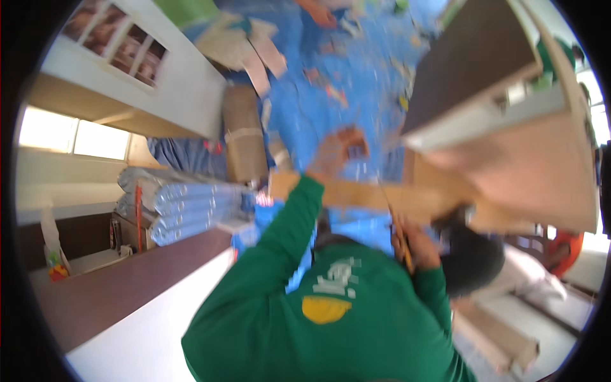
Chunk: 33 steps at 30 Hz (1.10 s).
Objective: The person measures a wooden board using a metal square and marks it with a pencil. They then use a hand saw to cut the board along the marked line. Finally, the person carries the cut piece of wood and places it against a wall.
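Observation:
A long light-brown wooden board (356, 195) lies crosswise in front of my body. My left hand (337, 151) is raised over the board's far edge near its left end, with the fingers bent. Motion blur hides whether anything is between those fingers. My right hand (419, 245), on the near side of the board, is closed around the orange-brown handle (407, 249) of a thin, long tool. Its narrow dark shaft points up and away across the board. The blur hides the kind of tip.
A dark-topped cabinet piece with a pinkish panel (522, 172) stands at the right. Blue sheeting (299, 121) covers the floor, with scraps and cardboard (245, 137) on it. At the left are a white cabinet (172, 95) and stacked silvery-blue rolls (197, 207). Another person's hand (318, 14) shows at the far side.

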Each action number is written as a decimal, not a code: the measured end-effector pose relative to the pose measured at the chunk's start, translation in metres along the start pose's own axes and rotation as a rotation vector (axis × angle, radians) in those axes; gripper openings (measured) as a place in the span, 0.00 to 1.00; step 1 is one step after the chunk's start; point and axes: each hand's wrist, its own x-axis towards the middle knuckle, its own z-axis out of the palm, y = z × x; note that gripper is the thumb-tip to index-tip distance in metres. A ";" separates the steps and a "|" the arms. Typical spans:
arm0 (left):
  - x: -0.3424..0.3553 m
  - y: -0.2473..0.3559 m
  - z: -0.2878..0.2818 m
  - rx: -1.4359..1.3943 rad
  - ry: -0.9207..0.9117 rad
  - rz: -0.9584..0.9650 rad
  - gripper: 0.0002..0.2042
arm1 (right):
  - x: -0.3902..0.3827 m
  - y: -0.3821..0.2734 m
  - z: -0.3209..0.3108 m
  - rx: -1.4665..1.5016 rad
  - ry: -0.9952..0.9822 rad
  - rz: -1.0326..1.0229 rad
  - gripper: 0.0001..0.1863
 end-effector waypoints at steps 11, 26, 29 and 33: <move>0.018 -0.020 -0.018 0.172 0.155 -0.179 0.13 | 0.012 0.018 0.012 0.075 -0.198 0.034 0.29; -0.001 0.004 0.001 0.096 -0.002 -0.078 0.19 | 0.008 0.003 0.023 -0.035 -0.078 -0.106 0.29; -0.003 -0.011 -0.018 0.112 0.127 -0.114 0.21 | 0.030 0.013 -0.001 -0.289 0.152 -0.296 0.19; -0.008 -0.049 -0.051 -0.041 0.308 -0.241 0.22 | 0.024 0.006 0.000 -0.527 0.286 -0.333 0.19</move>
